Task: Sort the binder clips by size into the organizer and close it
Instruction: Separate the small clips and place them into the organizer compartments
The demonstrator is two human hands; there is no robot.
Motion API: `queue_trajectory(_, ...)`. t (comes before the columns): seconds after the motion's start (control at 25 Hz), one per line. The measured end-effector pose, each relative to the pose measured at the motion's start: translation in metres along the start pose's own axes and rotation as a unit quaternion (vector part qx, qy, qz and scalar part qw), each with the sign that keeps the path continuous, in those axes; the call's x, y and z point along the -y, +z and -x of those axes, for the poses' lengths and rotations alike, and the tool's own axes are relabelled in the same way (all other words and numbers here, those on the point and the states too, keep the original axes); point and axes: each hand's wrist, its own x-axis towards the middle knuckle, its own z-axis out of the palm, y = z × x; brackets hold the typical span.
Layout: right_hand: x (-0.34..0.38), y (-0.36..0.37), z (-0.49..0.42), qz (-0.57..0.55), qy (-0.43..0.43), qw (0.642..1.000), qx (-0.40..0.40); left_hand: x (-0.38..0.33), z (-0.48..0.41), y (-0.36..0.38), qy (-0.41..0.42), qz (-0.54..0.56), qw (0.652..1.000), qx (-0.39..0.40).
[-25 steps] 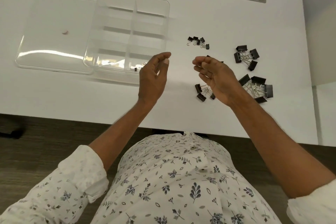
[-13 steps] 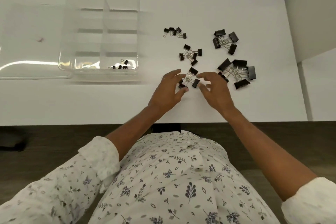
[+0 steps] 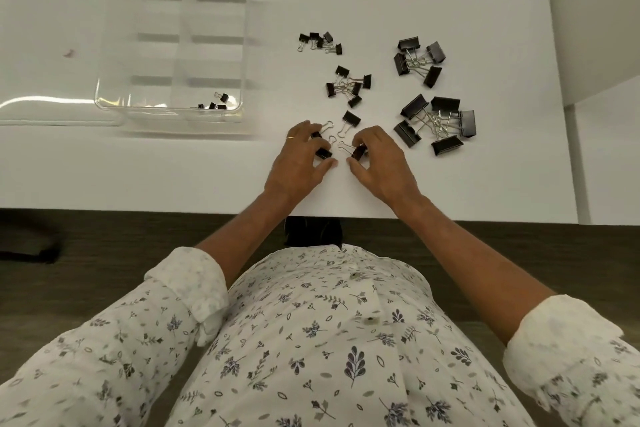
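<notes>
Here, near the desk (image 3: 485, 184) edge, the left hand (image 3: 301, 163) grips two small binder clips (image 3: 323, 152); the right hand (image 3: 382, 163) pinches another clip (image 3: 359, 151). Clip piles (image 3: 349, 87) lie at one o'clock, the open organizer (image 3: 246, 45) at ten.

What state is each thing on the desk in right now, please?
Organizer: open, few tiny clips in near-right compartment.
Lid: off, flat left of organizer.
Left hand: fingers curled on left clip pair.
Right hand: fingers curled on right clip.
Other piles: loose on table.
</notes>
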Motion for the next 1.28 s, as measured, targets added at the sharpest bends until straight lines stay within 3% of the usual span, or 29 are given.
queue_trajectory(0.32, -0.010, -0.016, -0.016, -0.005, -0.008, 1.000, 0.003, 0.008, -0.003, -0.007, -0.010, -0.048, 0.997, -0.060)
queue_trajectory(0.48, -0.007, -0.014, -0.022, 0.008, -0.020, 1.000, 0.002, 0.008, -0.001, -0.005, 0.047, -0.090, 0.988, -0.112)
queue_trajectory(0.64, -0.001, -0.013, -0.029, -0.023, -0.010, 1.000, -0.004, 0.005, 0.007, -0.001, 0.057, -0.106, 0.986, -0.113)
queue_trajectory(0.76, 0.012, -0.012, -0.032, -0.134, 0.076, 0.988, 0.006, 0.003, 0.015, 0.000, 0.045, -0.071, 0.990, -0.117)
queue_trajectory(0.84, 0.020, -0.012, -0.033, -0.264, 0.180, 0.947, 0.033, -0.005, 0.020, -0.002, -0.008, 0.065, 0.988, -0.143)
queue_trajectory(0.96, 0.030, -0.014, -0.038, -0.478, 0.293, 0.824, 0.079, -0.020, 0.018, -0.013, -0.147, 0.313, 0.913, -0.217)
queue_trajectory(1.08, 0.040, -0.018, -0.044, -0.586, 0.326, 0.734, 0.105, -0.022, 0.009, -0.029, -0.258, 0.493, 0.807, -0.197)
queue_trajectory(1.2, 0.057, -0.020, -0.055, -0.642, 0.356, 0.668, 0.122, -0.020, 0.004, -0.044, -0.342, 0.658, 0.656, -0.142)
queue_trajectory(1.28, 0.070, -0.021, -0.069, -0.652, 0.361, 0.654, 0.132, -0.015, 0.001, -0.057, -0.350, 0.716, 0.589, -0.131)
